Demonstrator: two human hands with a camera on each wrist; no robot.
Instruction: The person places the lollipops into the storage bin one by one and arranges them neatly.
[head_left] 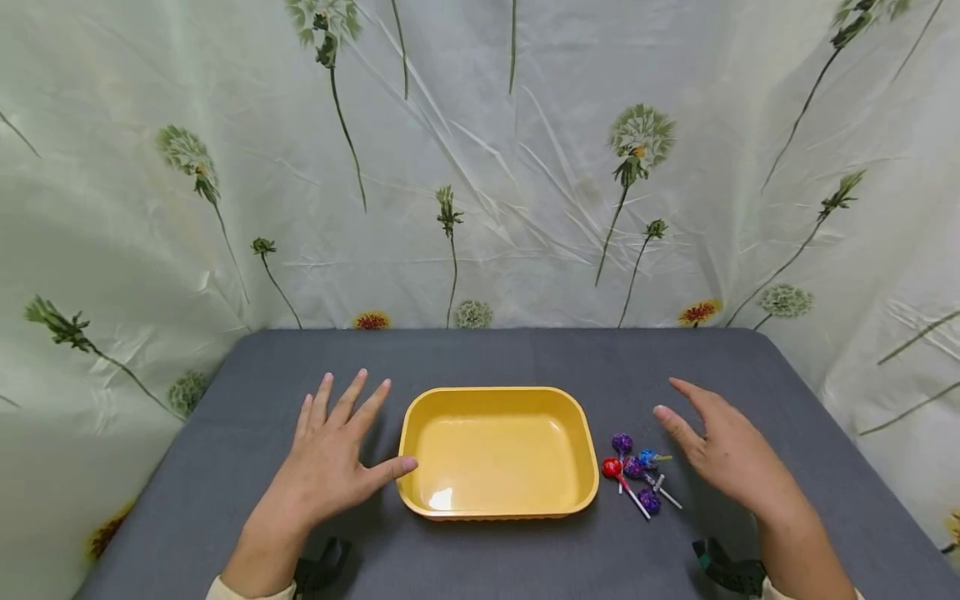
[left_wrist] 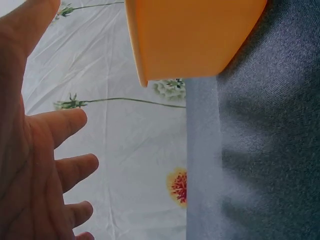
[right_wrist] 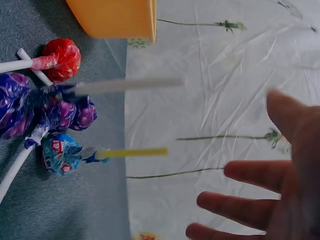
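A yellow rectangular tray (head_left: 498, 511) with rounded corners sits mid-table, nothing inside it. My left hand (head_left: 326, 462) hovers at its left side with fingers spread, the thumb tip overlapping the rim in the head view. To the tray's right lies a loose cluster of lollipops: a red one (head_left: 612, 467), a blue one (head_left: 648, 458) with a yellow stick, and several purple ones (head_left: 648, 501). Just right of them my right hand (head_left: 731, 446) is held above the table, fingers extended and thumb apart, holding nothing. In the right wrist view the blue lollipop (right_wrist: 61, 154) lies nearest those fingers.
A dark grey cloth (head_left: 480, 354) covers the table. Behind it hangs a pale curtain (head_left: 525, 208) printed with dandelions and flowers. A black strap (head_left: 727, 571) shows at my right wrist, and another strap (head_left: 322, 567) at my left.
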